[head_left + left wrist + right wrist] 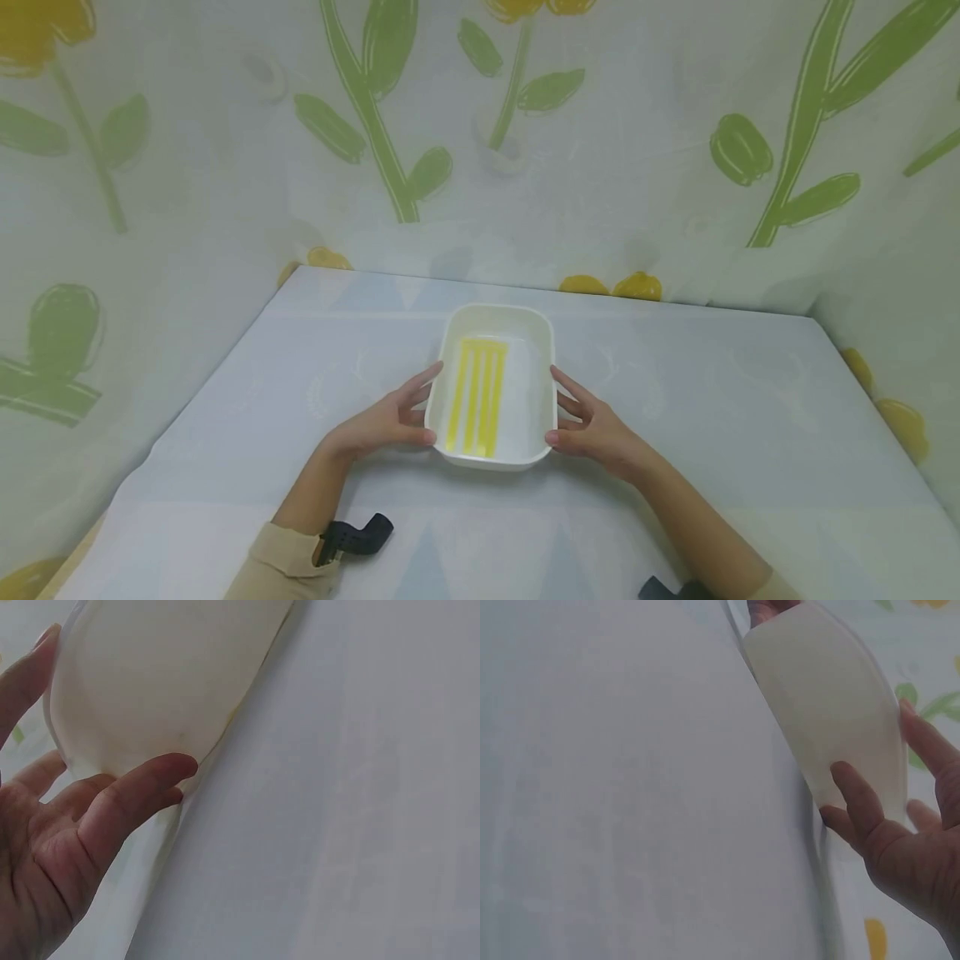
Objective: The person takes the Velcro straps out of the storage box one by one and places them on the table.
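A white rectangular plastic tray with rounded corners is held over the middle of the table, its inside facing up. Yellow stripes run lengthwise along the left part of its floor, joined across at the far end. On the tray's left side my left hand grips it, thumb at the near corner and fingers spread along the wall. My right hand holds the opposite side in much the same way. From the left wrist view the tray's pale outer wall shows, with fingers against its lower edge.
A white cloth with faint pale-blue triangles covers the table. Behind it and at both sides hangs a white curtain printed with green leaves and yellow flowers. A black wrist mount sticks out from the left sleeve.
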The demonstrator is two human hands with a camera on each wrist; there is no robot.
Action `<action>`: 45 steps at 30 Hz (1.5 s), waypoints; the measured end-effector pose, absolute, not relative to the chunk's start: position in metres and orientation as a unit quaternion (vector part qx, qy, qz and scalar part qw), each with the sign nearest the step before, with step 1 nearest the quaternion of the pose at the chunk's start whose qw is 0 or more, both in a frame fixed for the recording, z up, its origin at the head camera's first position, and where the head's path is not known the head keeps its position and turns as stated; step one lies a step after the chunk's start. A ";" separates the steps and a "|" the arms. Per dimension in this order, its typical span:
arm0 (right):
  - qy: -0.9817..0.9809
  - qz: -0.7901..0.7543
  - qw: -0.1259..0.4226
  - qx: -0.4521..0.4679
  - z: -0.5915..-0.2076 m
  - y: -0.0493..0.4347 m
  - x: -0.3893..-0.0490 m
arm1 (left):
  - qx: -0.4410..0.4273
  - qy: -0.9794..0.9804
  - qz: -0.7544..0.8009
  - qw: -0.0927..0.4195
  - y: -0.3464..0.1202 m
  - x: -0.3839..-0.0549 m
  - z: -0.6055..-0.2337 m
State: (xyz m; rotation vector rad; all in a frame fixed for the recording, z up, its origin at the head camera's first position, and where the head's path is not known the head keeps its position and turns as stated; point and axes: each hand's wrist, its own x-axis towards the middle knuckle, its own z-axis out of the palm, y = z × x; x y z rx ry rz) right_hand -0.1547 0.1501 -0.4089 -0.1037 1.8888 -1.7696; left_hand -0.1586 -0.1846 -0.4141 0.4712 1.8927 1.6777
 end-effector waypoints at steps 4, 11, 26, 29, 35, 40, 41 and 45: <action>0.703 -0.656 0.273 -0.034 -0.409 0.154 -0.153 | 0.179 0.694 0.635 0.288 -0.181 -0.159 -0.414; 0.704 -0.654 0.274 -0.040 -0.408 0.163 -0.150 | 0.182 0.689 0.639 0.290 -0.173 -0.159 -0.414; 0.708 -0.651 0.272 -0.033 -0.406 0.177 -0.142 | 0.154 0.718 0.616 0.286 -0.155 -0.154 -0.412; 0.713 -0.647 0.268 -0.033 -0.405 0.180 -0.141 | 0.157 0.714 0.618 0.289 -0.152 -0.154 -0.411; 0.716 -0.644 0.268 -0.035 -0.405 0.191 -0.137 | 0.167 0.712 0.619 0.287 -0.144 -0.153 -0.412; 0.713 -0.646 0.271 -0.035 -0.406 0.200 -0.134 | 0.168 0.722 0.610 0.280 -0.137 -0.151 -0.412; 0.712 -0.647 0.271 -0.032 -0.406 0.202 -0.134 | 0.167 0.723 0.610 0.279 -0.135 -0.151 -0.412; 0.708 -0.649 0.275 -0.035 -0.406 0.208 -0.130 | 0.172 0.716 0.616 0.279 -0.131 -0.149 -0.413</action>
